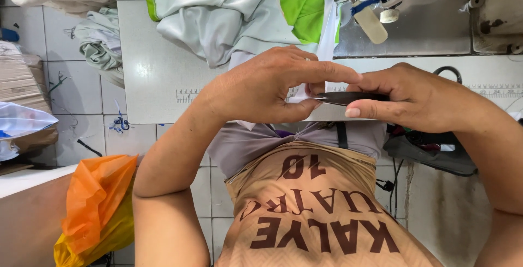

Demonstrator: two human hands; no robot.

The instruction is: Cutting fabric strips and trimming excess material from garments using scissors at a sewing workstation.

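Your left hand (267, 84) pinching a small white fabric piece (305, 94) at the near edge of the sewing table (158, 82), your right hand (406, 98) closed around dark scissors (348, 98), blade tip touching that piece, grey-green garments (218, 11) heaped farther back on the table, orange bag (95, 196) below its left side

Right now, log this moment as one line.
left hand: pinching white fabric piece | right hand: holding black scissors, blades at fabric | surface: white sewing table
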